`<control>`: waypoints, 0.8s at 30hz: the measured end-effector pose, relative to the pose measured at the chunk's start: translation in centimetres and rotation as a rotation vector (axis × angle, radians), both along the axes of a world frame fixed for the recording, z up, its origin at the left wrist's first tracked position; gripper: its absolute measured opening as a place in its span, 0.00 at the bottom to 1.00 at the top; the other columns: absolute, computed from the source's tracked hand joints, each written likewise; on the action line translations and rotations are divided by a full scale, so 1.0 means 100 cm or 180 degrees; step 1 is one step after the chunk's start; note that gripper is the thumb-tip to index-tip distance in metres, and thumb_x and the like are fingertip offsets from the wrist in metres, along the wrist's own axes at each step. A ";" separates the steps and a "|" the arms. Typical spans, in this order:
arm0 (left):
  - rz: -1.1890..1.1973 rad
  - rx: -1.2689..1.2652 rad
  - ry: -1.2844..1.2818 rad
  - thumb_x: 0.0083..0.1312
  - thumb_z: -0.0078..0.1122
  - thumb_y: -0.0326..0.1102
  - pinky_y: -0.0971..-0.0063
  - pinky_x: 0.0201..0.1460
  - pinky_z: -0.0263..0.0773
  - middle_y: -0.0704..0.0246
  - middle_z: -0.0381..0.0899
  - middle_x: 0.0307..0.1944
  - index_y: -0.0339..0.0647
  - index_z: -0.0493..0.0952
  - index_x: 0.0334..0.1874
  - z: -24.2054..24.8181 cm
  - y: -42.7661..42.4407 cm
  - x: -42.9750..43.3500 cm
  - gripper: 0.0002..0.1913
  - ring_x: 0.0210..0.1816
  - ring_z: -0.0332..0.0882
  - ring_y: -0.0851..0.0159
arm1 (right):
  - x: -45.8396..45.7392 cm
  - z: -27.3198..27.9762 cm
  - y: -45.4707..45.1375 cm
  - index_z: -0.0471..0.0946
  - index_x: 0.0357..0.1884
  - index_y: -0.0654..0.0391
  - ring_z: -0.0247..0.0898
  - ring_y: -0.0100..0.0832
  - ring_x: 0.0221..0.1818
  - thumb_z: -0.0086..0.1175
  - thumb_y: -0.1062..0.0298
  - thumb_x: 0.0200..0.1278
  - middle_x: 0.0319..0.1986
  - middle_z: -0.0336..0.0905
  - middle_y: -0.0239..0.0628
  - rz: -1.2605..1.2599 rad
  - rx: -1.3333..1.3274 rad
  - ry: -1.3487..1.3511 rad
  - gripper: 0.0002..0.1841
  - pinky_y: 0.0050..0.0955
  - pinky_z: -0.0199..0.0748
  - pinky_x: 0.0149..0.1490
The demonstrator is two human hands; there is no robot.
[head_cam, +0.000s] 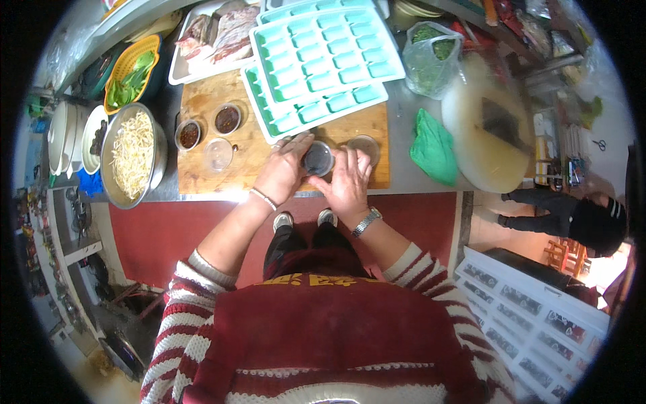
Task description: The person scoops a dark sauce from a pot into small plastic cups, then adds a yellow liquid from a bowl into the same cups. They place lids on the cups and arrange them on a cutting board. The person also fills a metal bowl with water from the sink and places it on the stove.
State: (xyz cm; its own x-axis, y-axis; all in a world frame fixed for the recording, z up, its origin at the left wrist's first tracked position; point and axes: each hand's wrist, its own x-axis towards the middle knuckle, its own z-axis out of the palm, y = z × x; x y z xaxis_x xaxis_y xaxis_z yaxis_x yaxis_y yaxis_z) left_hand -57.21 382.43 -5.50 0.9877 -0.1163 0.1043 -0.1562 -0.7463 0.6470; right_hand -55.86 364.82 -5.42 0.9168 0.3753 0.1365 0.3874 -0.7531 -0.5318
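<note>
Over the front of a wooden cutting board point(245, 171), my two hands meet around a small round plastic cup point(318, 158) with dark contents. My left hand point(285, 164) holds its left side, with the fingers reaching along the rim. From the right, my right hand point(348, 174) grips it with thumb and fingers. Just beyond my right fingers is another round cup point(365, 146) with brownish contents. To the left stand two cups of dark red chili sauce point(227, 119), point(189, 135) with a clear round plastic piece point(219, 154) in front of them.
Stacked pale green compartment trays point(328, 50) overlap the board's back. Raw meat point(232, 33) fills a white tray. Left are a steel bowl of bean sprouts point(132, 154) and a yellow basket of leaves point(132, 76). Right are a green bag point(433, 146) and a round board with a cleaver point(500, 121).
</note>
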 end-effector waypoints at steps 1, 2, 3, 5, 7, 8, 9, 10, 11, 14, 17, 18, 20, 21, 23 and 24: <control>0.0106 0.0016 -0.0079 0.54 0.68 0.24 0.60 0.70 0.67 0.51 0.76 0.64 0.31 0.71 0.67 -0.001 0.000 -0.001 0.34 0.64 0.73 0.48 | 0.000 0.002 0.000 0.71 0.58 0.61 0.59 0.49 0.62 0.77 0.51 0.43 0.57 0.70 0.45 -0.0090 -0.0044 0.0070 0.42 0.50 0.56 0.67; 0.0180 0.0044 -0.0119 0.53 0.68 0.24 0.60 0.69 0.68 0.50 0.76 0.64 0.31 0.72 0.67 -0.001 0.001 -0.004 0.34 0.64 0.73 0.47 | 0.000 0.005 -0.001 0.70 0.62 0.61 0.57 0.49 0.64 0.76 0.46 0.43 0.59 0.68 0.45 -0.0066 -0.0102 0.0166 0.46 0.52 0.55 0.67; 0.0320 0.0158 -0.0040 0.53 0.69 0.25 0.60 0.67 0.70 0.49 0.76 0.62 0.30 0.72 0.66 -0.001 0.001 -0.007 0.34 0.63 0.73 0.45 | 0.001 0.008 -0.003 0.68 0.65 0.61 0.56 0.49 0.65 0.76 0.46 0.44 0.60 0.68 0.45 -0.0029 -0.0061 0.0134 0.48 0.53 0.54 0.67; 0.0390 0.0010 -0.0062 0.52 0.71 0.27 0.59 0.65 0.71 0.48 0.76 0.61 0.30 0.72 0.65 -0.001 -0.002 -0.013 0.35 0.62 0.73 0.43 | 0.005 0.016 -0.009 0.69 0.65 0.61 0.56 0.48 0.66 0.75 0.49 0.47 0.60 0.68 0.45 0.0034 -0.0167 0.0171 0.45 0.51 0.53 0.67; 0.0482 -0.0168 -0.0070 0.53 0.73 0.29 0.58 0.65 0.70 0.48 0.75 0.60 0.30 0.72 0.65 -0.004 -0.009 -0.020 0.35 0.61 0.73 0.42 | 0.017 0.023 -0.016 0.70 0.65 0.60 0.55 0.47 0.67 0.73 0.54 0.49 0.61 0.68 0.44 0.0450 -0.0198 0.0083 0.41 0.50 0.54 0.66; 0.0611 -0.0112 -0.0055 0.53 0.74 0.32 0.57 0.66 0.70 0.48 0.74 0.60 0.29 0.72 0.66 -0.008 -0.012 -0.021 0.36 0.61 0.72 0.42 | 0.026 0.024 -0.019 0.72 0.64 0.59 0.57 0.45 0.66 0.72 0.57 0.50 0.61 0.69 0.41 0.0670 -0.0448 0.0159 0.38 0.50 0.56 0.64; 0.0621 -0.0094 -0.0280 0.53 0.76 0.34 0.56 0.66 0.69 0.47 0.73 0.60 0.28 0.71 0.66 -0.013 -0.015 -0.021 0.37 0.61 0.71 0.42 | 0.035 0.025 -0.020 0.73 0.64 0.56 0.59 0.44 0.64 0.73 0.56 0.48 0.60 0.71 0.38 0.0902 -0.0534 0.0062 0.38 0.50 0.58 0.61; 0.0576 0.0102 -0.0154 0.53 0.77 0.36 0.56 0.66 0.68 0.46 0.72 0.61 0.28 0.70 0.67 -0.021 -0.016 -0.019 0.39 0.62 0.70 0.41 | 0.045 0.025 -0.022 0.74 0.64 0.54 0.62 0.44 0.62 0.74 0.55 0.46 0.57 0.73 0.37 0.1102 -0.0599 -0.0029 0.39 0.49 0.59 0.60; 0.0472 0.0213 -0.0203 0.53 0.77 0.36 0.55 0.66 0.68 0.45 0.71 0.62 0.27 0.69 0.67 -0.030 -0.016 -0.014 0.40 0.62 0.69 0.41 | 0.052 0.024 -0.017 0.76 0.62 0.53 0.62 0.43 0.64 0.74 0.53 0.45 0.58 0.74 0.36 0.1100 -0.0620 0.0186 0.38 0.49 0.59 0.62; 0.0197 0.0411 -0.0265 0.52 0.78 0.37 0.54 0.65 0.68 0.45 0.68 0.62 0.24 0.67 0.67 -0.059 -0.007 -0.003 0.42 0.62 0.69 0.39 | 0.068 0.022 -0.011 0.77 0.61 0.55 0.59 0.41 0.67 0.74 0.55 0.46 0.59 0.74 0.34 0.1614 -0.0898 -0.0053 0.37 0.48 0.58 0.66; 0.0101 0.0714 -0.0013 0.49 0.78 0.34 0.54 0.64 0.68 0.44 0.68 0.61 0.23 0.67 0.65 -0.084 0.003 0.002 0.42 0.61 0.68 0.38 | 0.072 0.020 -0.006 0.79 0.54 0.58 0.58 0.39 0.67 0.74 0.61 0.44 0.57 0.74 0.33 0.1709 -0.0815 -0.0260 0.31 0.47 0.56 0.66; 0.0102 0.0457 -0.0133 0.48 0.78 0.32 0.53 0.63 0.68 0.44 0.68 0.60 0.23 0.68 0.64 -0.089 0.005 0.003 0.41 0.60 0.68 0.38 | 0.073 0.019 -0.006 0.79 0.53 0.58 0.58 0.39 0.67 0.74 0.62 0.44 0.57 0.73 0.34 0.1717 -0.0768 -0.0231 0.30 0.47 0.56 0.66; 0.0139 0.0395 -0.0106 0.46 0.78 0.30 0.53 0.61 0.68 0.45 0.69 0.56 0.24 0.69 0.62 -0.091 0.006 0.004 0.39 0.57 0.68 0.39 | 0.074 0.017 -0.005 0.79 0.49 0.59 0.57 0.39 0.67 0.73 0.64 0.43 0.56 0.73 0.35 0.1738 -0.0632 -0.0171 0.27 0.48 0.56 0.65; 0.0139 0.0649 0.0028 0.45 0.78 0.30 0.53 0.60 0.68 0.46 0.69 0.55 0.25 0.69 0.61 -0.090 0.005 0.004 0.39 0.56 0.68 0.39 | 0.075 0.015 -0.004 0.79 0.48 0.59 0.58 0.39 0.67 0.73 0.64 0.43 0.56 0.73 0.36 0.1782 -0.0683 -0.0156 0.27 0.48 0.56 0.64; 0.0131 0.0508 -0.0197 0.44 0.77 0.29 0.52 0.59 0.68 0.47 0.69 0.53 0.26 0.70 0.59 -0.080 0.002 0.005 0.38 0.54 0.68 0.40 | 0.077 0.013 -0.004 0.79 0.46 0.60 0.58 0.40 0.66 0.74 0.64 0.43 0.56 0.73 0.38 0.1850 -0.0727 -0.0173 0.26 0.49 0.57 0.63; 0.0110 0.0566 -0.0187 0.44 0.77 0.29 0.52 0.59 0.68 0.47 0.69 0.52 0.26 0.70 0.58 -0.074 0.000 0.006 0.37 0.54 0.68 0.40 | 0.078 0.012 -0.004 0.79 0.46 0.60 0.58 0.40 0.66 0.74 0.63 0.43 0.55 0.73 0.39 0.1865 -0.0730 -0.0242 0.26 0.48 0.58 0.63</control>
